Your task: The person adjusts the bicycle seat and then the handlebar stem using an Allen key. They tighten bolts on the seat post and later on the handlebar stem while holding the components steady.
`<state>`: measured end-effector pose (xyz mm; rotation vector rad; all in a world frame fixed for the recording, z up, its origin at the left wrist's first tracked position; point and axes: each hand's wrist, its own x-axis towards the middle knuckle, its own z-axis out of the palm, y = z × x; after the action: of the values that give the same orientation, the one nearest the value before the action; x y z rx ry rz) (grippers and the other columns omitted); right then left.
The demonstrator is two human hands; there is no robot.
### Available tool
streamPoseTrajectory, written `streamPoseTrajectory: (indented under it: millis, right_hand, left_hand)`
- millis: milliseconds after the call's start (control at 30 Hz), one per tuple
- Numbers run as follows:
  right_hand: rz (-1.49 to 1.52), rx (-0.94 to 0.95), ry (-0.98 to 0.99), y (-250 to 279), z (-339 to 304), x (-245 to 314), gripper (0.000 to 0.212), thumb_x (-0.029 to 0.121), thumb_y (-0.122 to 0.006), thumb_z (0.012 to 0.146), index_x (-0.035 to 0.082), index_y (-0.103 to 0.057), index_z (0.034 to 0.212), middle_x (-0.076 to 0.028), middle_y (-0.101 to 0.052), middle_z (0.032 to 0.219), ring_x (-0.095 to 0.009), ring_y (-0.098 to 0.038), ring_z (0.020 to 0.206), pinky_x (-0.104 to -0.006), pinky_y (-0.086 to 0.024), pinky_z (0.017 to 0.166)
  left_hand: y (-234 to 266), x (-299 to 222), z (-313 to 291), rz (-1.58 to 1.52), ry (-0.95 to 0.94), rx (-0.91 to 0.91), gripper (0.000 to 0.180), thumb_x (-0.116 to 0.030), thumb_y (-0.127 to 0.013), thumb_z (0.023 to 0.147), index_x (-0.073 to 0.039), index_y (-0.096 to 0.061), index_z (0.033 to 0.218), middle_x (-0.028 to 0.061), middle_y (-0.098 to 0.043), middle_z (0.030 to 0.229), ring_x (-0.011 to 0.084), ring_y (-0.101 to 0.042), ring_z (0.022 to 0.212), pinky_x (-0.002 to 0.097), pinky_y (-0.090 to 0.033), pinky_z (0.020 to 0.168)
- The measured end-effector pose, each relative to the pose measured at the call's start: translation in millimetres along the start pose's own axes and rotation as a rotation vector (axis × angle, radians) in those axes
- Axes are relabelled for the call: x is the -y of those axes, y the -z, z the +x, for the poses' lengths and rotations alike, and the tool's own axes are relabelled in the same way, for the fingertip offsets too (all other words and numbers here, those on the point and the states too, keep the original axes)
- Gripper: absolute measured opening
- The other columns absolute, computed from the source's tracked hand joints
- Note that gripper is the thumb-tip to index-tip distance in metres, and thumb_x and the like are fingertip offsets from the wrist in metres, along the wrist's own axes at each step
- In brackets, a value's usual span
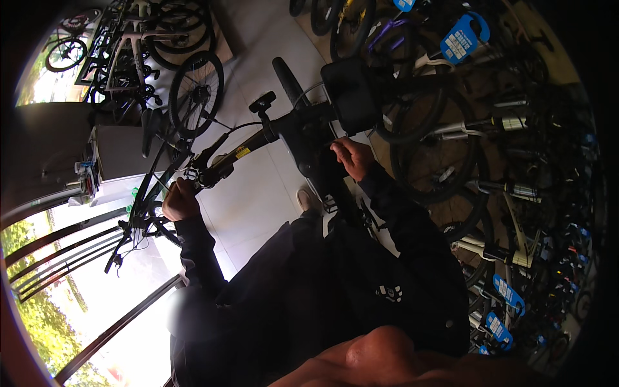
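1. Front and centre: a dark bike (300,151), upright just ahead of the body and between the two hands.
2. Running across it, a thick black handlebar (258,139), with a yellow sticker along the left half.
3. Over to the left hand (180,202): right at the bar's left end, fingers curled in beside some silvery metal. Pinching or merely touching? Cannot tell from here.
4. Now the right hand (353,159): just below a black box (351,97), fingers bent and bunched together, close in by the dark middle of the bike. Cannot tell about any pinch there.
5. Up on the bar, a small black gadget (262,102), with a thin cable looping nearby.
6. Down below, a pale shoe (303,199) on light floor tiles (258,213).
7. Out left, beyond the bar, a spoked wheel (197,97) and a grey desk (122,151).
8. Far left, bright glass with greenery (42,316) behind.
9. And down the right side, parked bikes (465,129) crowded together, blue tags (461,42) among them!
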<state>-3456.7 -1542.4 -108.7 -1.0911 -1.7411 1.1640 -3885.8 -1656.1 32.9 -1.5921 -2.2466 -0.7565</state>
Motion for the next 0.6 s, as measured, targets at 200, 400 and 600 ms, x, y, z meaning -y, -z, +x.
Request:
streamPoseTrajectory:
  millis: [200, 400, 600]
  right_hand:
    - [0.103, 0.123, -0.247, 4.0, 2.6, 23.1, 0.039, 0.032, -0.056, 0.110, 0.005, -0.068, 0.085, -0.002, -0.061, 0.059, -0.012, -0.061, 0.053, -0.0312, -0.048, 0.052]
    - [0.047, 0.162, -0.263, 3.1, 9.8, 26.0, 0.044, 0.036, -0.055, 0.110, 0.006, -0.067, 0.080, -0.002, -0.063, 0.058, -0.013, -0.062, 0.052, -0.0320, -0.048, 0.052]
    - [0.137, 0.418, -0.489, 15.9, 30.1, 26.6, 0.044, 0.039, -0.057, 0.108, 0.006, -0.069, 0.080, -0.003, -0.066, 0.060, -0.014, -0.065, 0.055, -0.0321, -0.051, 0.055]
  left_hand:
    - [-1.5, 1.5, -0.3, 0.033, 0.007, -0.007, 0.041, -0.032, -0.057, 0.106, -0.013, -0.075, 0.075, 0.0055, -0.071, 0.070, 0.0307, -0.068, 0.064, 0.0428, -0.050, 0.056]
    - [-1.0, -0.7, -0.9, 0.008, 0.019, -0.005, 0.040, -0.032, -0.057, 0.106, -0.014, -0.076, 0.075, 0.0043, -0.070, 0.070, 0.0294, -0.069, 0.064, 0.0421, -0.050, 0.057]
    - [2.3, -7.7, -1.0, -0.036, 0.043, 0.007, 0.040, -0.029, -0.057, 0.106, -0.014, -0.076, 0.075, 0.0033, -0.071, 0.071, 0.0275, -0.069, 0.064, 0.0394, -0.051, 0.058]
